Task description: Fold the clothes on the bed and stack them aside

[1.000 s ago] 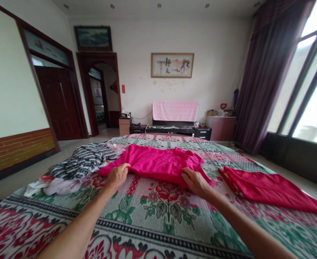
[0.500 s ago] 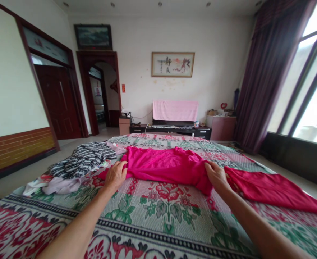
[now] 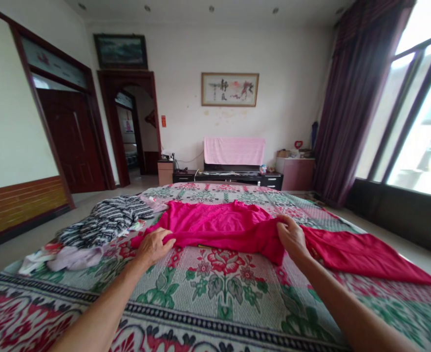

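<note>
A bright pink shirt (image 3: pixel 215 217) lies spread on the flowered bed cover (image 3: pixel 223 288) in front of me. At its near left corner my left hand (image 3: pixel 155 246) grips the fabric between thumb and fingers. My right hand (image 3: pixel 291 235) pinches the right side and holds it slightly raised. Between my hands the near edge forms a loose, rolled band. A small dark and yellowish strip (image 3: pixel 203 246) shows under that edge; I cannot make out what it is.
To the left lies a heap with a black-and-white striped garment (image 3: pixel 107 217) and a pale lilac cloth (image 3: pixel 76 257). A folded red garment (image 3: pixel 369 254) rests on the right. Beyond the bed stands a low black cabinet (image 3: pixel 274 181) below a pink cloth (image 3: pixel 233 150).
My left hand has come a little lower and closer to me with the shirt's edge. The near edge is now more rolled, and the view has turned slightly right.
</note>
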A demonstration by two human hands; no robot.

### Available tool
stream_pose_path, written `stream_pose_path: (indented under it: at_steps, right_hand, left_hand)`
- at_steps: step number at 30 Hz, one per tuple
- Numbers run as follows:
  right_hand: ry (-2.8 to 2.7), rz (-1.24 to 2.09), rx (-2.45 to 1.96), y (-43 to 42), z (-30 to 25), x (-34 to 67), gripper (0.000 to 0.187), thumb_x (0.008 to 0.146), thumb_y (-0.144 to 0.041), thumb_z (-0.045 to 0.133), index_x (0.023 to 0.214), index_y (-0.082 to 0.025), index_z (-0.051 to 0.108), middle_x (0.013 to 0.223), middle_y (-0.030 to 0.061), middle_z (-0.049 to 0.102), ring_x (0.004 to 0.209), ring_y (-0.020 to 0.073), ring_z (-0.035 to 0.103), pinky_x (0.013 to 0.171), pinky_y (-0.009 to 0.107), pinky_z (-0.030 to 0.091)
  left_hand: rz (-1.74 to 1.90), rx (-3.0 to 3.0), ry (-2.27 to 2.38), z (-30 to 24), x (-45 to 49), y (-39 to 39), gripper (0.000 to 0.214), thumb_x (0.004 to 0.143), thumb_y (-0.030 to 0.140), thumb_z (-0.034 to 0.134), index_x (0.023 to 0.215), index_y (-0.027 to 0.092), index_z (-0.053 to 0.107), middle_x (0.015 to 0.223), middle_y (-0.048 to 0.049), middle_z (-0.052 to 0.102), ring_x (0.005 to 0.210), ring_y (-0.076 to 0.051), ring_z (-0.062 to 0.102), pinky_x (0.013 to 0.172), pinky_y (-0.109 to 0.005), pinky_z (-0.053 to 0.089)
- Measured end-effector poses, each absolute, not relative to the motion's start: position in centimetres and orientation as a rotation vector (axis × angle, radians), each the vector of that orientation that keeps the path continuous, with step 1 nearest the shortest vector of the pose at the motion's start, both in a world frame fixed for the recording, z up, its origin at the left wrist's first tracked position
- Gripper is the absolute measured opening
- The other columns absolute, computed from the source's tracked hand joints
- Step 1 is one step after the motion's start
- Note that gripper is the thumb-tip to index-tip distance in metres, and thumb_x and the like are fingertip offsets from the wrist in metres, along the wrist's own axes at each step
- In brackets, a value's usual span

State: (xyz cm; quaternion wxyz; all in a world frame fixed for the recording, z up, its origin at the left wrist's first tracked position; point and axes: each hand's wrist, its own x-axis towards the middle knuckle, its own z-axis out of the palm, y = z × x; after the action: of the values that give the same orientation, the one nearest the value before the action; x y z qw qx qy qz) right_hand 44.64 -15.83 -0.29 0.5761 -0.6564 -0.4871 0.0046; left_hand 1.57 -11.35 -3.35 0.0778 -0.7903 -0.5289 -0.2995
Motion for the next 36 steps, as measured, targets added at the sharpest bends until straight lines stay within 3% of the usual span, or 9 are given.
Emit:
stream_pose_path:
  at_steps: [6,14,19,26,31,36]
  right_hand:
    - [-1.704,-0.338,-1.389,-17.3,1.1,41.4,0.034,0.084,-0.03,0.043,0.109,-0.019,0.063,0.115,0.0102,0.064,0.105,0.0241,0.059,0.091,0.04,0.045]
    - [-2.08,-0.266,-1.656,-15.9,-1.4,39.9,0.044,0.09,-0.021,0.035,0.13,-0.015,0.053,0.137,0.0127,0.052,0.128,0.0262,0.043,0.101,0.045,0.037]
    - [-2.098,-0.262,-1.81,-15.5,-2.0,40.6,0.055,0.082,-0.012,0.038,0.136,-0.014,0.046,0.14,0.0143,0.048,0.127,0.0282,0.041,0.099,0.049,0.034]
    - [-2.131,-0.224,-1.792,-15.2,-2.2,40.7,0.068,0.073,-0.006,0.039,0.139,-0.02,0.043,0.144,0.0108,0.043,0.13,0.0287,0.037,0.098,0.05,0.032]
    - [-2.086,-0.208,-1.847,-15.1,-2.3,40.7,0.061,0.075,-0.009,0.041,0.136,-0.019,0.047,0.136,0.0122,0.052,0.125,0.0272,0.044,0.098,0.047,0.032]
    - [-2.023,-0.243,-1.815,-15.4,-2.5,40.7,0.044,0.084,-0.02,0.041,0.125,-0.019,0.056,0.122,0.0109,0.061,0.114,0.025,0.053,0.095,0.041,0.035]
  left_hand:
    - [-0.868,-2.367,-1.603,-3.8,1.4,-10.8,0.027,0.081,0.029,0.051,0.094,0.017,0.07,0.094,-0.0085,0.069,0.088,-0.021,0.065,0.082,-0.031,0.05]
    - [-0.906,-2.391,-1.608,-2.9,1.6,-11.6,0.031,0.075,0.02,0.051,0.1,0.018,0.068,0.099,-0.0069,0.069,0.093,-0.02,0.064,0.088,-0.03,0.049]
    - [-0.898,-2.328,-1.755,-2.2,0.1,-11.5,0.051,0.066,0.013,0.049,0.115,0.018,0.064,0.116,-0.0066,0.066,0.106,-0.021,0.061,0.097,-0.03,0.045]
    - [-1.175,-2.022,-1.977,-1.5,-3.8,-11.1,0.042,0.069,0.014,0.044,0.102,0.02,0.069,0.107,-0.0026,0.071,0.098,-0.018,0.065,0.093,-0.026,0.047]
    - [-1.369,-1.752,-2.183,-1.9,-5.4,-11.4,0.032,0.076,0.024,0.047,0.097,0.022,0.07,0.097,-0.0018,0.074,0.092,-0.019,0.067,0.086,-0.027,0.049]
    - [-1.304,-1.781,-2.236,-2.5,-5.8,-11.6,0.034,0.071,0.02,0.05,0.098,0.022,0.07,0.099,-0.0019,0.073,0.094,-0.019,0.067,0.087,-0.026,0.047]
